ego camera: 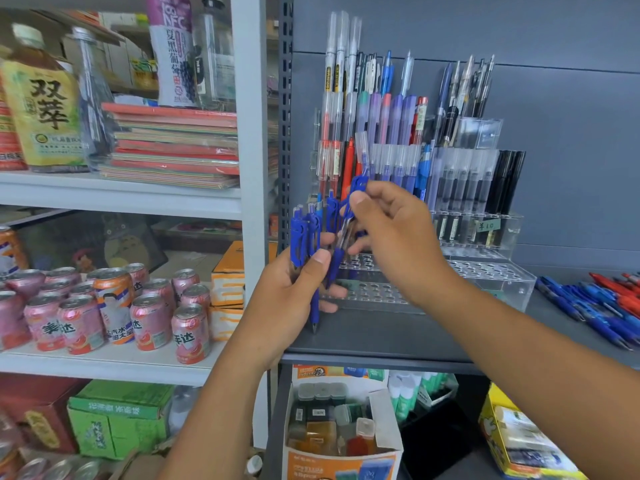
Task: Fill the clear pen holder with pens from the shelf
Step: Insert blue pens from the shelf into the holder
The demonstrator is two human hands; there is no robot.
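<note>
My left hand (298, 282) grips a bunch of several blue click pens (304, 237), clips up and tips down, in front of the clear tiered pen holder (485, 271). My right hand (388, 230) pinches the top of one blue pen (349, 216) from that bunch, just above the holder's empty front rows. The holder's upper tiers are packed with red, purple, blue and black pens. A loose pile of blue and red pens (602, 303) lies on the dark shelf (398, 334) to the right.
A white shelf unit stands on the left with drink cans (114, 306), bottles and stacked notebooks (173, 143). Below the dark shelf sit a box of small bottles (339, 427) and a yellow carton (519, 441).
</note>
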